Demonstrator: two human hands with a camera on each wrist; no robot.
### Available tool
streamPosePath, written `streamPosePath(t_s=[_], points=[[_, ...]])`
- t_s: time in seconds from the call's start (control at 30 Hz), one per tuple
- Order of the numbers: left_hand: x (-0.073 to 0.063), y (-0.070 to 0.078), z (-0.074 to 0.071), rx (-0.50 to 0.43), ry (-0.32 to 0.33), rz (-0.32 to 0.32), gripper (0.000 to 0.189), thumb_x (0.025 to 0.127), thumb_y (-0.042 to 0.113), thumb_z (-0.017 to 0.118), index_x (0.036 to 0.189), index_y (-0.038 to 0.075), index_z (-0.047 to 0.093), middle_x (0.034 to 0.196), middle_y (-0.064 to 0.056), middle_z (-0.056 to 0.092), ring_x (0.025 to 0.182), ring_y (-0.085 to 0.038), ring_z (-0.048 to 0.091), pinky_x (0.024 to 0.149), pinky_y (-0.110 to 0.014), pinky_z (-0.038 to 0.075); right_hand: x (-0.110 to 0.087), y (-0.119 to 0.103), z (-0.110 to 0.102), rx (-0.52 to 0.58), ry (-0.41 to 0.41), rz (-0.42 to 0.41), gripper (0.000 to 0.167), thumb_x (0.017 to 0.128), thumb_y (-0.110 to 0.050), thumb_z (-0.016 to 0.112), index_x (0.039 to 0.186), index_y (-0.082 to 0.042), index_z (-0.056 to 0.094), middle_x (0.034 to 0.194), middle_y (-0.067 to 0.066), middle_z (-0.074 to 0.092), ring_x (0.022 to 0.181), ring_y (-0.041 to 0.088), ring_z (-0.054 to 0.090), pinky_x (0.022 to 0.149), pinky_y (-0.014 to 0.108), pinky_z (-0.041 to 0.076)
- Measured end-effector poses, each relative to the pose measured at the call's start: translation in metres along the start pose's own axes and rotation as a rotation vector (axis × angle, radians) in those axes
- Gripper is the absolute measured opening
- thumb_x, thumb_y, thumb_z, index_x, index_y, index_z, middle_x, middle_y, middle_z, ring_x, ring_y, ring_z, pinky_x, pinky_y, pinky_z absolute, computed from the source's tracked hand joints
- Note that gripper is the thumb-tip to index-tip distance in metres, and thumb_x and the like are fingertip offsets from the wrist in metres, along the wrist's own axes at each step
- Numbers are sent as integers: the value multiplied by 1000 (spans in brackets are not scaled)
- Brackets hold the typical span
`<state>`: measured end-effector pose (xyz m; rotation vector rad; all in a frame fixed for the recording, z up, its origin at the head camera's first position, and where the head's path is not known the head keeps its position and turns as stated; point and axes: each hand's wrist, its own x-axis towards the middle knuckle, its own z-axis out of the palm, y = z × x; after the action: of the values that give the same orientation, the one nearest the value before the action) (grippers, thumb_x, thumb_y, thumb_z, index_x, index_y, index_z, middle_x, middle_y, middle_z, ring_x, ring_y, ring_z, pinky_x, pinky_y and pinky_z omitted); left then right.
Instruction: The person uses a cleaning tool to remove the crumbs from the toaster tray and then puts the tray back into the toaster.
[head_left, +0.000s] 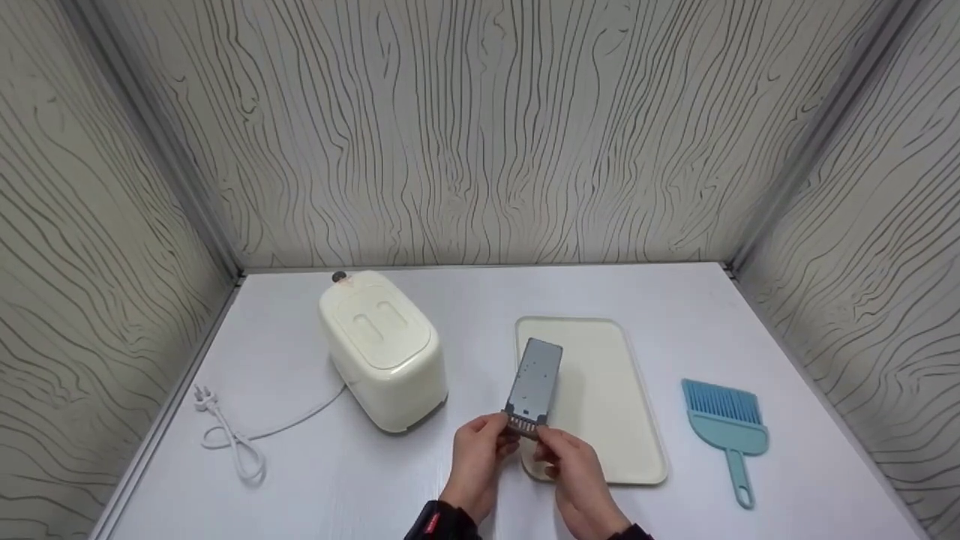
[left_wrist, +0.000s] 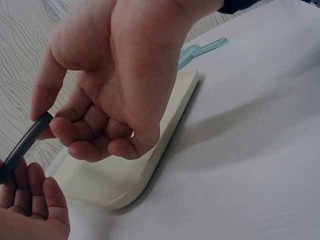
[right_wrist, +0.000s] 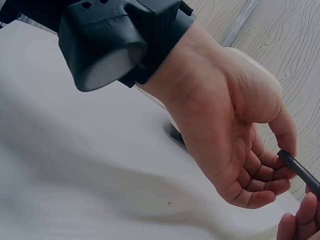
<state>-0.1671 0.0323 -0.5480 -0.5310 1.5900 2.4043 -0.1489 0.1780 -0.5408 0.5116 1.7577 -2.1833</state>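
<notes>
A long grey metal crumb tray (head_left: pixel 535 379) with a dark slotted near end is held over the left part of a cream serving tray (head_left: pixel 600 457). My left hand (head_left: pixel 476 461) pinches the left corner of that near end between thumb and fingers. At the right corner, my right hand (head_left: pixel 576 472) pinches it the same way. Both wrist views show only the dark edge of the crumb tray (right_wrist: pixel 301 172) between the fingertips. The other fingers of each hand curl loosely below. A cream toaster (head_left: pixel 386 330) with a closed lid stands to the left.
A white power cord with a plug (head_left: pixel 206 399) lies left of the toaster. To the right of the serving tray is a blue-green brush (head_left: pixel 727 424) with its handle toward me. A tiny brown crumb (right_wrist: pixel 169 203) lies on the white table. Patterned walls enclose the back and sides.
</notes>
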Motion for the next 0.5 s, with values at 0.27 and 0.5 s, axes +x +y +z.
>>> streamPosePath(t_s=[0.27,0.5], points=[[3,-1,-1,-88,38,-29,33,96,19,65,116,-7,63,97,-9,73,83,-15,66,81,-31,57,-5,2,7,-30,-3,-21,22,101,-28,63,91,-10,72,78,-1,67,83,17,58,82,35,36],[5,2,1,-142,66,-47,39,99,25,66,121,-8,61,106,-14,74,91,-15,71,84,-30,58,-8,2,15,-69,23,2,24,100,-29,65,99,-6,73,79,0,67,80,16,55,79,34,37]])
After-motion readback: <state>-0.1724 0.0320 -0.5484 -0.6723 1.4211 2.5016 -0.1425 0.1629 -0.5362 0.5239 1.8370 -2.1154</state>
